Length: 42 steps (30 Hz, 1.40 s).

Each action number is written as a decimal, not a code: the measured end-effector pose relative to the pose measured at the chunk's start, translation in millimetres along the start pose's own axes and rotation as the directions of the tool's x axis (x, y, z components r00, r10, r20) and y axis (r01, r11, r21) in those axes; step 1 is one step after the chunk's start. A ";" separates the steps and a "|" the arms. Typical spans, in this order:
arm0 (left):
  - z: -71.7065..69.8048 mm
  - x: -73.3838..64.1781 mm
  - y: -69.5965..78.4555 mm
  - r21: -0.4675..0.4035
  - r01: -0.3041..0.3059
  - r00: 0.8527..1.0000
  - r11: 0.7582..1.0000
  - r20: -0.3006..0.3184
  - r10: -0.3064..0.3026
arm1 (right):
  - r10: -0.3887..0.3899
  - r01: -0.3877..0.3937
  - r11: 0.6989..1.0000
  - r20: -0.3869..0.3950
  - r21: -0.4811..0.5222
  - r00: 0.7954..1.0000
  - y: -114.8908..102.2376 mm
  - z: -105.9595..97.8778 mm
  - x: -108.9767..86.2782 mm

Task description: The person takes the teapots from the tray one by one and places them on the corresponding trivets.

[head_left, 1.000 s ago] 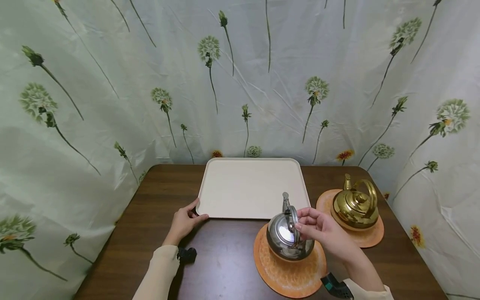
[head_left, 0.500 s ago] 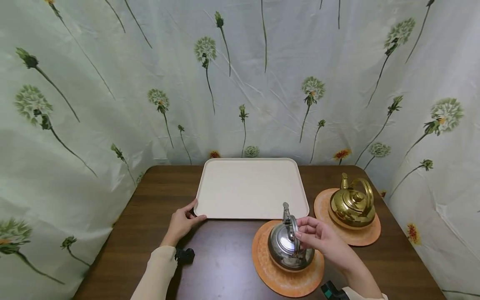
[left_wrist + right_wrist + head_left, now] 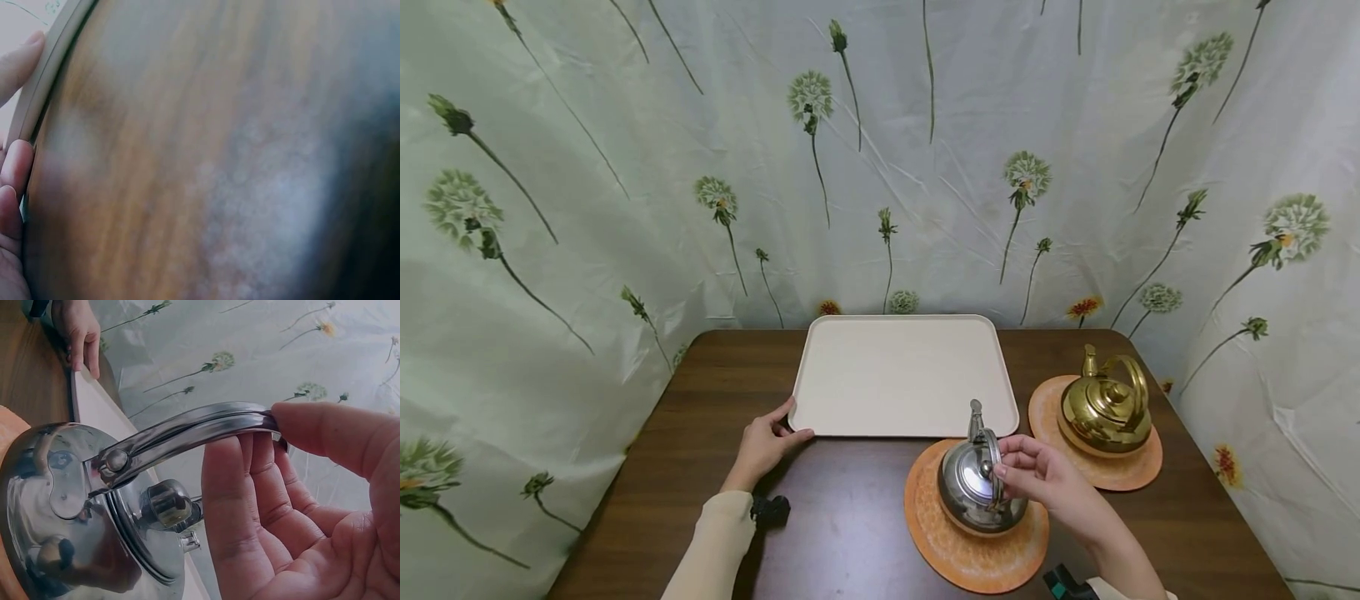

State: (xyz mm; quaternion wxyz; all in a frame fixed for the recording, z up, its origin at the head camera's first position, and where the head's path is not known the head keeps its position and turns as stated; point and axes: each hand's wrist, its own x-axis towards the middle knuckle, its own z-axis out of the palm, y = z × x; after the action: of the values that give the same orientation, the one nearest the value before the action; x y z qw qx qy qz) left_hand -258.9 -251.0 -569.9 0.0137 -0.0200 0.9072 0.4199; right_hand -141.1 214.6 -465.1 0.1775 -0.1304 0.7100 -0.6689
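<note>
My right hand point(image 3: 1041, 475) holds a shiny steel kettle point(image 3: 973, 492) by its arched handle point(image 3: 194, 428). Fingers lie under the handle and the thumb presses on top in the right wrist view. The kettle is over a round orange mat point(image 3: 940, 554), its spout pointing away toward the tray. At the near left corner of a cream rectangular tray point(image 3: 898, 375), my left hand point(image 3: 767, 446) grips the rim. The left wrist view has the thumb on the tray's rim point(image 3: 47, 81) and curled fingers against its side.
A brass kettle point(image 3: 1105, 408) sits on a second orange mat point(image 3: 1123, 479) at the right. Everything stands on a dark wooden table point(image 3: 850, 517). Behind it hangs a pale curtain point(image 3: 940, 225) with dandelion prints, close to the tray's far edge.
The steel kettle, in the right hand, has come slightly down and nearer over its mat. The left hand keeps its hold on the tray's corner. The head view has shifted slightly.
</note>
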 end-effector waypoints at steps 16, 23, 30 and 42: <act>-0.4 -0.2 -0.5 0.009 -0.017 0.999 1.000 -0.031 0.018 | 0.058 -0.059 0.998 -0.084 -0.011 0.995 0.0 4.0 -3.2; 1.1 -0.5 -1.2 0.009 -0.022 0.999 1.000 -0.025 0.022 | 0.075 -0.077 0.997 -0.091 -0.008 0.993 -0.7 2.7 -4.4; 2.7 0.9 -0.7 0.009 -0.023 0.999 1.000 -0.035 0.023 | 0.120 -0.121 0.993 -0.105 0.001 0.987 -0.4 2.2 -6.9; 3.7 -2.3 -1.8 0.038 -0.056 0.998 0.998 -0.027 0.057 | -0.085 -0.024 0.949 -0.326 -0.315 0.941 -8.6 -12.6 -30.0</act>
State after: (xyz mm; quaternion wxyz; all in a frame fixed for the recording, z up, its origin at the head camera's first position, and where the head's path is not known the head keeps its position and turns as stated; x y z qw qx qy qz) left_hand -256.4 -249.2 -573.6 -0.0104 0.0000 0.9152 0.4029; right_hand -119.9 238.0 -453.7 0.0202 -0.0523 0.8251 -0.5622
